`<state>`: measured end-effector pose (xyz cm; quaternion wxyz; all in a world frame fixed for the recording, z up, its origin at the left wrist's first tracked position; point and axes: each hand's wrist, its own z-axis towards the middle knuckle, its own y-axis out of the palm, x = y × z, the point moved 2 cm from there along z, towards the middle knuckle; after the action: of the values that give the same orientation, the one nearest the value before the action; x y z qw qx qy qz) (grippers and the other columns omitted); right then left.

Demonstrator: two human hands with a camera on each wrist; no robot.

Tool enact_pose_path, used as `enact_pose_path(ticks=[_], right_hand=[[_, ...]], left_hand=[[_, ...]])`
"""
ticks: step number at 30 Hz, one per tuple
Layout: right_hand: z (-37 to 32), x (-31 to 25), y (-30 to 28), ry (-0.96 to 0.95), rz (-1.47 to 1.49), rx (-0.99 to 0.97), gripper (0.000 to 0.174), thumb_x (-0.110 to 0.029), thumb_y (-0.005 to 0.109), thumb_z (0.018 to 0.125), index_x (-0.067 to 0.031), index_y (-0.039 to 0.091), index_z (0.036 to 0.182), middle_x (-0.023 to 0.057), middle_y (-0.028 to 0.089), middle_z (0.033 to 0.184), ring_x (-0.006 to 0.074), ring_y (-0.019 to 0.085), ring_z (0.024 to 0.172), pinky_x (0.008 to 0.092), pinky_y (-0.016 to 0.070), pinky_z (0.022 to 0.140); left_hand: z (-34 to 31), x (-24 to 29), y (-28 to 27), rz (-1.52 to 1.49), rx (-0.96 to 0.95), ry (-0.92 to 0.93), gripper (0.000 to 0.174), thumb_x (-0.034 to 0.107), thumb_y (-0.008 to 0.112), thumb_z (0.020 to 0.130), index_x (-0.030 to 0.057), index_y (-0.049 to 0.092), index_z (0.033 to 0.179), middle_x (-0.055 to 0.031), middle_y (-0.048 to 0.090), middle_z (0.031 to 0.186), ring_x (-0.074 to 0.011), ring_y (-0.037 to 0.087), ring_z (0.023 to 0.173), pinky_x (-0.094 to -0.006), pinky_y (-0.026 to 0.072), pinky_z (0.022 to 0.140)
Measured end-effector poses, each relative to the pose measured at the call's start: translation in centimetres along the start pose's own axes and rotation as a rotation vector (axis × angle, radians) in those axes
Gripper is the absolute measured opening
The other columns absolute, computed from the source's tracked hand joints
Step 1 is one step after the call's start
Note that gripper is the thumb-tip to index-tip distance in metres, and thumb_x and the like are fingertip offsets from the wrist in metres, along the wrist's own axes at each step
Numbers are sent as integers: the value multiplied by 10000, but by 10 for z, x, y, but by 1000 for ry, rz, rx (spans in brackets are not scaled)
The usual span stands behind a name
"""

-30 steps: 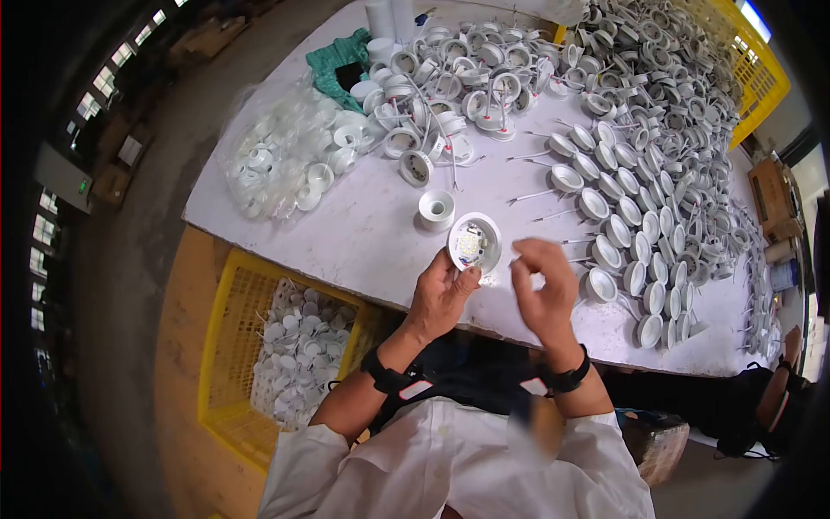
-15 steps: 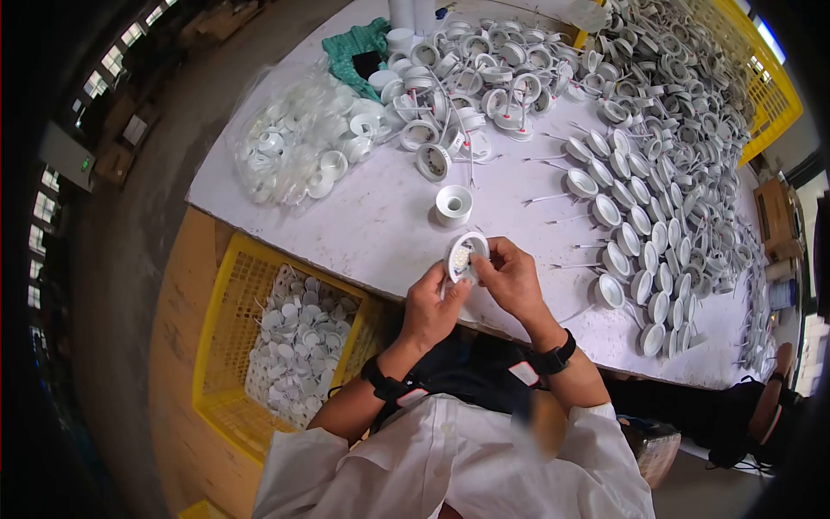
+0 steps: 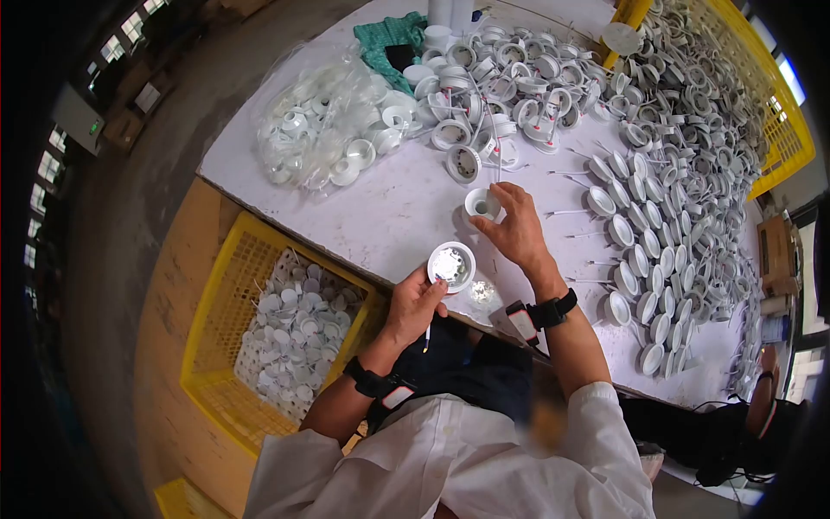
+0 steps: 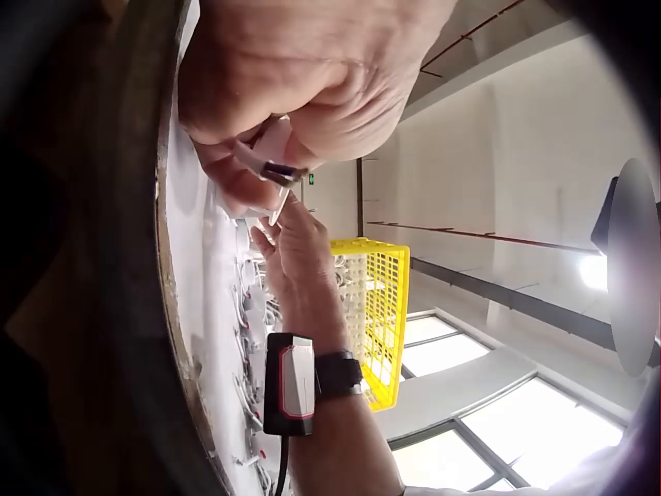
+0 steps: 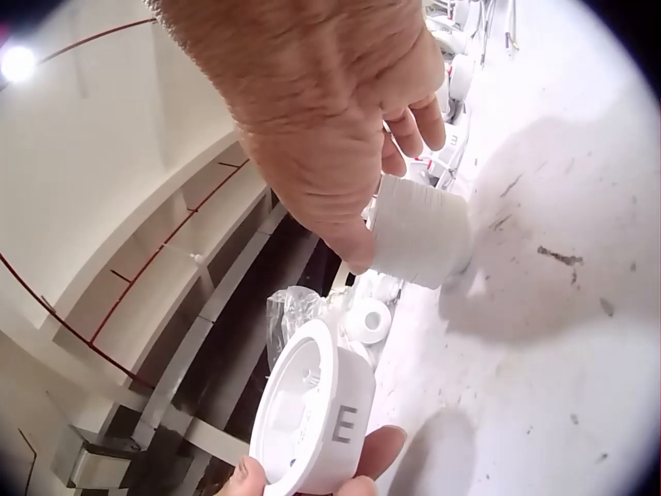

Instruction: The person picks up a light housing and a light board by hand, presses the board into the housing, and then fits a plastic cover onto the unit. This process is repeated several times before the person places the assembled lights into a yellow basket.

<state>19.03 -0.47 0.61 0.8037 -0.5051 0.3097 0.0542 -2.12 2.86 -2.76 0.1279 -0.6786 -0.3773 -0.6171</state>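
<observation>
My left hand pinches a round white lamp housing near the table's front edge; its face with a bright centre is turned up, and a short wire hangs below. In the right wrist view this housing shows a letter E on its side. Thumb and fingers of my right hand are round a small white cup standing on the table. The right wrist view shows the cup as a ribbed stack-like cylinder beside the right thumb.
A clear bag of white cups lies at the left back, near a green cloth. Loose lamp housings pile up behind; rows of housings cover the right. A yellow crate of white discs stands below left.
My right hand has left the housing and moved forward to the white cup. The left hand still holds the housing, its face now turned more upward. The head view has shifted.
</observation>
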Motion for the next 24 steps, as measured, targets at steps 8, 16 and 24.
enact_pose_path(ticks=[8,16,24], right_hand=[[-5,-2,-9,36,173,110,520,-185,776,688,-10,577,1135,161,542,1168,294,530,1057,364,459,872],[-25,-8,-27,140,530,70,496,-116,781,676,-32,578,1121,102,591,1098,213,572,996,324,468,813],[-72,-31,-29,-109,475,-129,634,-118,805,638,-66,540,1211,119,506,1217,246,520,1094,332,448,877]], left_hand=[[7,-11,-1,-76,-71,-11,336,112,539,901,6,505,1218,-40,622,963,-49,583,797,-167,409,538],[11,-4,6,-148,-146,8,270,157,522,923,-36,523,1112,-103,622,993,-148,624,827,-184,380,533],[12,-7,24,-191,-118,2,318,255,604,881,-14,562,1047,-41,605,752,-30,399,540,-170,312,481]])
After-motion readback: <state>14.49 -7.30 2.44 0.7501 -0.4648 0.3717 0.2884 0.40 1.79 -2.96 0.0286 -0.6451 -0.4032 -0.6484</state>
